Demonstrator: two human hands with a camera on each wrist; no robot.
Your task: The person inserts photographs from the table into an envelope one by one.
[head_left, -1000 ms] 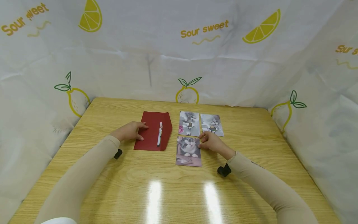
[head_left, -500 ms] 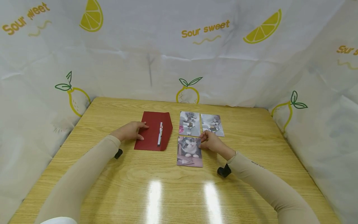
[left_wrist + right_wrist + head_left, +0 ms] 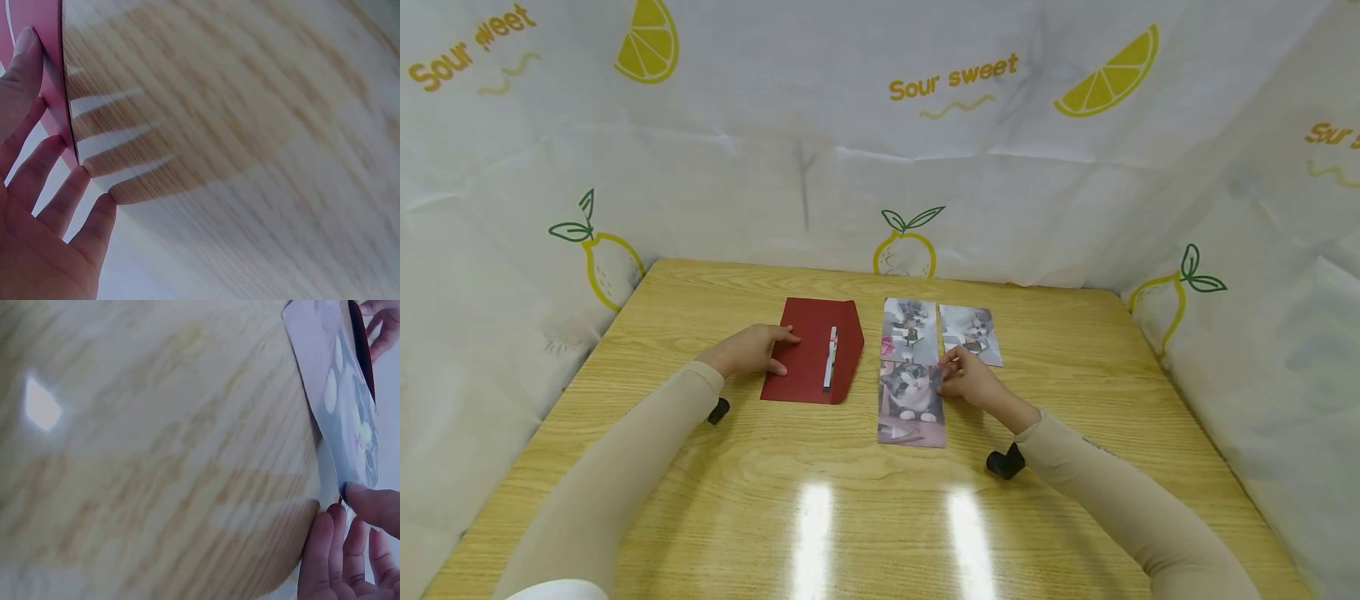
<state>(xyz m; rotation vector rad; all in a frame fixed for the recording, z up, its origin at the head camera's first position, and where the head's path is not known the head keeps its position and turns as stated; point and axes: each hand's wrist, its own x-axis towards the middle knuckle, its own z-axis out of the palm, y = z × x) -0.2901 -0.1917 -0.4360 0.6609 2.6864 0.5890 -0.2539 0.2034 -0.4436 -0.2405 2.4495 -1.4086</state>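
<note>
A red envelope (image 3: 808,354) lies on the table with its flap to the right and a narrow strip of white-edged cards showing in a slot. My left hand (image 3: 751,350) rests on its left side, thumb and fingers spread, touching the edge in the left wrist view (image 3: 47,169). A cat photo card (image 3: 912,408) lies nearest me; my right hand (image 3: 976,383) pinches its upper right corner. In the right wrist view the thumb (image 3: 372,506) sits on top of the card, fingers beneath, and that corner is lifted off the table.
Behind the pinched card lie two more photo cards, one on the left (image 3: 908,321) and one on the right (image 3: 972,325). The wooden table (image 3: 737,500) ends at a white lemon-print cloth (image 3: 760,200) at the back and sides.
The right hand has shifted the cat card slightly right and away from me, up against the upper left card's near edge. The left hand and the envelope stay in place.
</note>
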